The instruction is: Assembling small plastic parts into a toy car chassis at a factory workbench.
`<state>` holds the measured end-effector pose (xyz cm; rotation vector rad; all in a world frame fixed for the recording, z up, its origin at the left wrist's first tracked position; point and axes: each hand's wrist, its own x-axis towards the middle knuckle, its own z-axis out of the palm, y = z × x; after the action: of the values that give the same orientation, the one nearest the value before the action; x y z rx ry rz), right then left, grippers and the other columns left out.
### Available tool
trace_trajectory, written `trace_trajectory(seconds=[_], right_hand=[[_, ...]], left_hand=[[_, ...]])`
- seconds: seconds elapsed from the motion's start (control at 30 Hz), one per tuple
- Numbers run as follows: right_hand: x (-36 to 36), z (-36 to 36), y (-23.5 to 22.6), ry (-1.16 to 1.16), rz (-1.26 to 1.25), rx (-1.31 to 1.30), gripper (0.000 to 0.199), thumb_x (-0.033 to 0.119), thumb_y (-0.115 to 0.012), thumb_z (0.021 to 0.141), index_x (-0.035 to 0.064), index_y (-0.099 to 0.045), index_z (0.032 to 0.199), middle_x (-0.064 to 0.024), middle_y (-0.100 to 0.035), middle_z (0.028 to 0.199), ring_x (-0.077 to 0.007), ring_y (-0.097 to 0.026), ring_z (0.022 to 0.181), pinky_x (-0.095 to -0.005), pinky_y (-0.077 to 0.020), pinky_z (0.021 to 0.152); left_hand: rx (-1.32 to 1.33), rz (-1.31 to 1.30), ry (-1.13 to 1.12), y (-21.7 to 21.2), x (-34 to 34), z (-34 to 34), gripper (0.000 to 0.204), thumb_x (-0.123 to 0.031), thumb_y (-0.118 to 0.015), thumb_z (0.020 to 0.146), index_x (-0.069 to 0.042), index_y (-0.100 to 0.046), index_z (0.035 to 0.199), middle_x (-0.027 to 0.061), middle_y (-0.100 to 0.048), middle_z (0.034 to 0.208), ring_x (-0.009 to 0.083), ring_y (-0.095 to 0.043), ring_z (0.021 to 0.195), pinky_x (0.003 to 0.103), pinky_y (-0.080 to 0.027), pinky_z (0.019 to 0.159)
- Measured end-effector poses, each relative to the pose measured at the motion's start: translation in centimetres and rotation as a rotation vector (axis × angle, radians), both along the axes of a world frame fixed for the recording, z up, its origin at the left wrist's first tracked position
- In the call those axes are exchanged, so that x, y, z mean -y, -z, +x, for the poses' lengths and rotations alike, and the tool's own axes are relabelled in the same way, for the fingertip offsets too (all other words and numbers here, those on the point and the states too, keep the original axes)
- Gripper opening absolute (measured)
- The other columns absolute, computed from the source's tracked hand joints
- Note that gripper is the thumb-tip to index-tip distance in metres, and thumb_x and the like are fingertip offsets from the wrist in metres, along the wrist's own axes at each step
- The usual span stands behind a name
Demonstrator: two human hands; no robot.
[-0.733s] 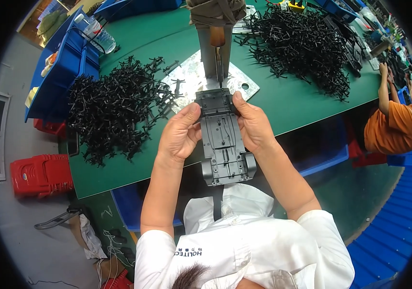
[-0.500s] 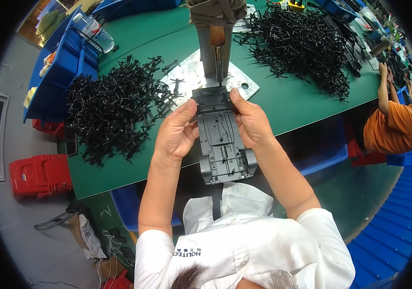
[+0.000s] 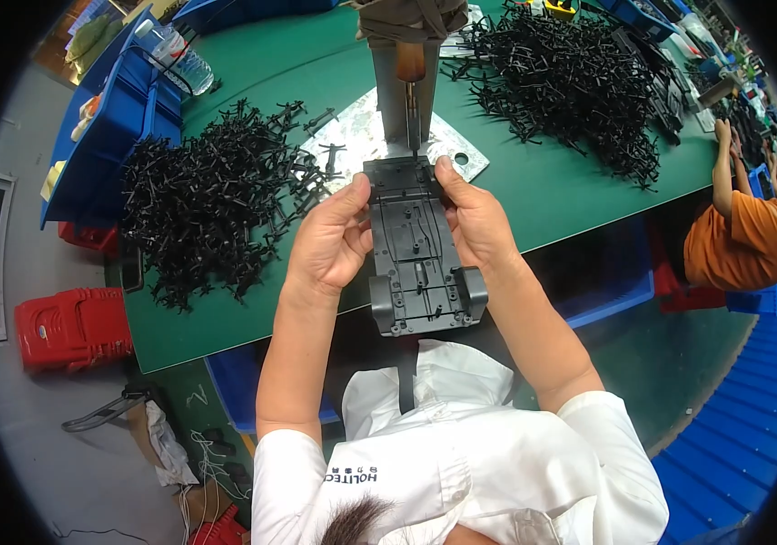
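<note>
Meanwhile, both hands' grip holds the grey chassis (image 3: 415, 250) under the press post (image 3: 404, 86), black-part heaps (image 3: 211, 195) flanking.

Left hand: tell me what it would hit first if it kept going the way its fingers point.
The left hand points up and right across the grey plastic chassis it grips. Past that, it would probably meet the upright metal press post, though depth is unclear.

Grey plastic chassis (image 3: 415, 250) between left hand (image 3: 332, 241) and right hand (image 3: 475, 222)

Bare green table (image 3: 579, 195) lies right; grey press post (image 3: 404, 91) blocks ahead.
</note>
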<state>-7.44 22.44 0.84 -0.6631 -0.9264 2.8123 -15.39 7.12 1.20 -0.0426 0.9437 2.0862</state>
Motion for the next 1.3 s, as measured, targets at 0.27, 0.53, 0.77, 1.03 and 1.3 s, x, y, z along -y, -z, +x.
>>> trace_trajectory(seconds=[0.27, 0.53, 0.77, 1.03, 1.3], right_hand=[[0.1, -0.1, -0.3, 0.011, -0.009, -0.007, 0.033, 0.027, -0.057, 0.092, -0.0045, -0.058, 0.104, -0.0097, -0.063, 0.099, -0.0154, -0.059, 0.086, -0.0289, -0.0503, 0.077], [0.0, -0.3, -0.2, 0.013, -0.017, 0.014, 0.033, 0.026, -0.057, 0.092, -0.0033, -0.057, 0.106, -0.0091, -0.062, 0.100, -0.0153, -0.058, 0.088, -0.0292, -0.0495, 0.079], [-0.3, -0.4, 0.0, 0.001, 0.031, 0.032, 0.033, 0.027, -0.058, 0.092, -0.0023, -0.057, 0.106, -0.0078, -0.061, 0.100, -0.0153, -0.057, 0.089, -0.0289, -0.0486, 0.080], [-0.4, -0.7, -0.6, -0.013, 0.063, 0.081, 0.035, 0.031, -0.060, 0.090, 0.0002, -0.058, 0.106, -0.0057, -0.061, 0.100, -0.0150, -0.056, 0.087, -0.0282, -0.0481, 0.077], [-0.2, -0.8, -1.0, 0.018, -0.002, 0.132, 0.034, 0.031, -0.060, 0.090, 0.0013, -0.058, 0.106, -0.0049, -0.060, 0.098, -0.0152, -0.055, 0.087, -0.0289, -0.0478, 0.076]], left_hand=[[0.067, 0.036, 0.055, 0.0, 0.2, -0.6, 0.024, -0.019, -0.057, 0.092, 0.001, -0.058, 0.104, 0.0071, -0.064, 0.095, 0.0127, -0.063, 0.081, 0.022, -0.056, 0.065], [0.059, 0.027, 0.065, 0.0, 0.2, -0.9, 0.023, -0.020, -0.056, 0.092, 0.001, -0.058, 0.102, 0.0067, -0.063, 0.092, 0.0116, -0.062, 0.079, 0.022, -0.057, 0.064], [0.097, 0.009, 0.052, -0.7, -0.1, -0.9, 0.023, -0.019, -0.055, 0.093, 0.002, -0.058, 0.101, 0.0071, -0.062, 0.091, 0.0112, -0.062, 0.078, 0.022, -0.058, 0.064], [0.068, -0.062, 0.032, -1.0, -0.4, -1.4, 0.021, -0.019, -0.056, 0.092, 0.001, -0.058, 0.099, 0.0065, -0.062, 0.089, 0.0106, -0.062, 0.077, 0.022, -0.058, 0.063], [0.137, 0.019, 0.094, -2.0, -0.3, -1.6, 0.022, -0.020, -0.058, 0.091, 0.001, -0.058, 0.100, 0.0086, -0.063, 0.089, 0.0143, -0.063, 0.079, 0.026, -0.058, 0.065]])
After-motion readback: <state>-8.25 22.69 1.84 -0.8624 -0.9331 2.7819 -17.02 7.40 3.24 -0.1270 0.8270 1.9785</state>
